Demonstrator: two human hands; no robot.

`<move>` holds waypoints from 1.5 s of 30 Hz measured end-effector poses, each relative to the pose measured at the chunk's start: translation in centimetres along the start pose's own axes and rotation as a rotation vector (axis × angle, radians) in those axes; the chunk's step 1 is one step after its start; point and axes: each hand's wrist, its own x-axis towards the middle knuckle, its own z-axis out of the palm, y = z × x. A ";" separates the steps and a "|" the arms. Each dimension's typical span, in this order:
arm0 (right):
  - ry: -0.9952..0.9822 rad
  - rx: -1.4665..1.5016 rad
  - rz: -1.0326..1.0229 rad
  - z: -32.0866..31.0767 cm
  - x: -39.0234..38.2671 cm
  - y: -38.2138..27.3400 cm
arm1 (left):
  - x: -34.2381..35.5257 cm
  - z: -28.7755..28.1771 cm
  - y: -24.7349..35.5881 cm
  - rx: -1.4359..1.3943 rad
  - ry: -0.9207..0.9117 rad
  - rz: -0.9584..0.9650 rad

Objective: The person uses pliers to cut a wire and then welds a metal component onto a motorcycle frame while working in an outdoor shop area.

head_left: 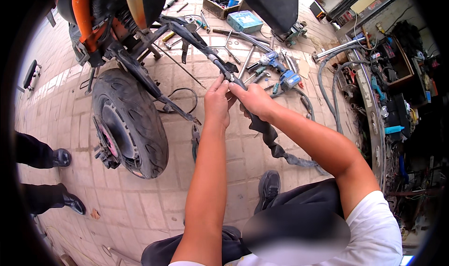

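My left hand and my right hand meet in front of me, fingers pinched around the upper end of a long black cable-like strip. The strip hangs below my right forearm and trails right across the floor; whether it is a sleeve or a wrapped cable I cannot tell. Just beyond my fingertips, a dark tube with a pale band runs back to the orange and black motorbike. My fingers hide where the strip and tube meet. Left of my hands, the bike's wheel rests tilted on the paving.
A blue cordless power tool lies among wrenches beyond my right hand. Farther back are a blue box and an open toolbox. Pliers lie by my left forearm. A cluttered bench lines the right. Another person's shoes are at left.
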 end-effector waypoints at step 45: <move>-0.075 -0.536 -0.308 -8.6 -2.5 16.8 | -2.1 -7.1 -5.4 0.403 -0.245 -0.138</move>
